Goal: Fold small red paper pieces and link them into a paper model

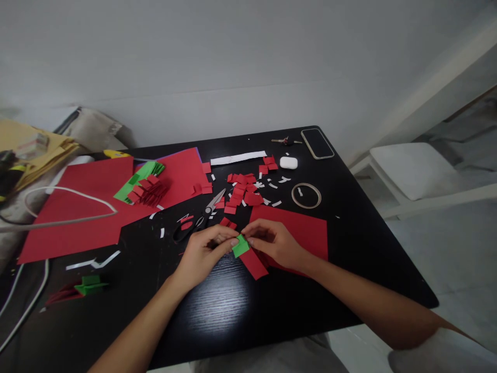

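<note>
Between my two hands is a small green paper piece (241, 246), joined or laid against a red paper strip (255, 264) that slants down to the right. My left hand (207, 251) pinches the green paper's left edge between thumb and fingers. On the opposite side, my right hand (274, 241) has its thumb and fingertips closed at the upper right edge of the same paper. Black-handled scissors (205, 215) lie partly open just beyond my left hand. A red paper sheet (301, 233) lies partly under my right hand and forearm.
Folded red paper pieces (241, 190) and white scraps are strewn beyond my hands. A tape ring (306, 196), white case (288, 163), phone (317, 143) and keys (286, 141) sit at the right. Large red sheets (85, 207), a green-and-red folded stack (145, 187) and white cables (73, 191) occupy the left.
</note>
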`<state>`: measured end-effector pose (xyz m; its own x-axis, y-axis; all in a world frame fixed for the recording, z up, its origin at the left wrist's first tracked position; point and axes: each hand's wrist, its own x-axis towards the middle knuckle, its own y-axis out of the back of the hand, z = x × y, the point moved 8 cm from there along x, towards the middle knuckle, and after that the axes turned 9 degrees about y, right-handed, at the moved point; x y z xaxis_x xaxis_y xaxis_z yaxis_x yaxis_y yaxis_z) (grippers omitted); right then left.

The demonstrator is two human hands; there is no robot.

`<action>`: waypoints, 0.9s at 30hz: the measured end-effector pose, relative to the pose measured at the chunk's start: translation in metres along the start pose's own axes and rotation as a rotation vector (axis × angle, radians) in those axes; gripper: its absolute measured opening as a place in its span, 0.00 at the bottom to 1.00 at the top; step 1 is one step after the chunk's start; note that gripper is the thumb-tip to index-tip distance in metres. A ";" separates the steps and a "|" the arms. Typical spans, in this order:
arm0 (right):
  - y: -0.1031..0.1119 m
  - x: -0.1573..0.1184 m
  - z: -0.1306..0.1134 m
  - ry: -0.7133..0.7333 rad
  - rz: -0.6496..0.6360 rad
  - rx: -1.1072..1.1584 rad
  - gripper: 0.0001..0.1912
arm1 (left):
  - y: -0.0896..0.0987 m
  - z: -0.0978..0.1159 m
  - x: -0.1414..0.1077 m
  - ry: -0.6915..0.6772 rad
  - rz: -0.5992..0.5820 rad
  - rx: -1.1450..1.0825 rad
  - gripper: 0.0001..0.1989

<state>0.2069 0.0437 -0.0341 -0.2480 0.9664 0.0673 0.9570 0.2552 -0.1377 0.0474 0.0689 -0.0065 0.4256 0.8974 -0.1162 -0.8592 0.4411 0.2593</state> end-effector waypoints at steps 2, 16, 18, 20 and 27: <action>0.000 0.000 0.000 0.000 -0.003 0.000 0.09 | 0.000 -0.002 0.000 0.022 -0.004 -0.020 0.06; -0.006 -0.002 -0.034 0.336 -0.096 -0.240 0.03 | -0.017 -0.024 0.001 0.334 -0.205 -0.332 0.10; -0.007 -0.002 -0.033 0.339 -0.097 -0.254 0.04 | -0.020 -0.026 0.000 0.383 -0.224 -0.363 0.11; -0.007 -0.001 -0.031 0.322 -0.104 -0.245 0.04 | -0.022 -0.027 0.000 0.418 -0.232 -0.388 0.12; -0.005 -0.001 -0.020 0.211 -0.076 -0.208 0.03 | -0.022 -0.027 0.000 0.425 -0.241 -0.365 0.13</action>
<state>0.2055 0.0412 -0.0138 -0.3046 0.9114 0.2768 0.9525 0.2942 0.0792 0.0590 0.0594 -0.0382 0.5347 0.6642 -0.5224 -0.8263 0.5404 -0.1587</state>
